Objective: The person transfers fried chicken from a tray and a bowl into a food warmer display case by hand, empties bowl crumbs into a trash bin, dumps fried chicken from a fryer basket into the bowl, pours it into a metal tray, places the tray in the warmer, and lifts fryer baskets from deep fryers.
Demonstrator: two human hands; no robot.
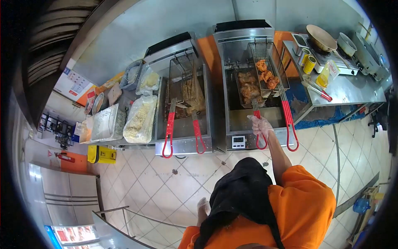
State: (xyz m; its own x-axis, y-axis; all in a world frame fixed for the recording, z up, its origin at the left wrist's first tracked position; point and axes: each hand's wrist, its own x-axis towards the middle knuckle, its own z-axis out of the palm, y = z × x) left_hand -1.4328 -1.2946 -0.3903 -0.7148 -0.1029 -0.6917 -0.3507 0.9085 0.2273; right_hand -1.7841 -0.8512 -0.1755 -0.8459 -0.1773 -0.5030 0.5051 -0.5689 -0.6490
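Observation:
My right hand (260, 125), in a clear plastic glove, is closed around the red handle of a fry basket (238, 85). That wire basket sits low in the right deep fryer (230, 133), with pieces of chicken (249, 90) in it. Beside it, a second fry basket (284, 68) rests higher up, holding browned fried chicken (271, 81); its long red handle points towards me. My left hand (202, 204), also gloved, hangs low by my side over the floor. Its fingers look loosely extended, with nothing seen in them.
Two more baskets with red handles (168, 133) are at the left fryer (182, 147). Further left are a tray of flour-like breading (140, 118) and containers. On the right, a steel table (352, 93) bears tongs (318, 90), yellow cans (309, 64), an oil bag (327, 74) and a pan (321, 38).

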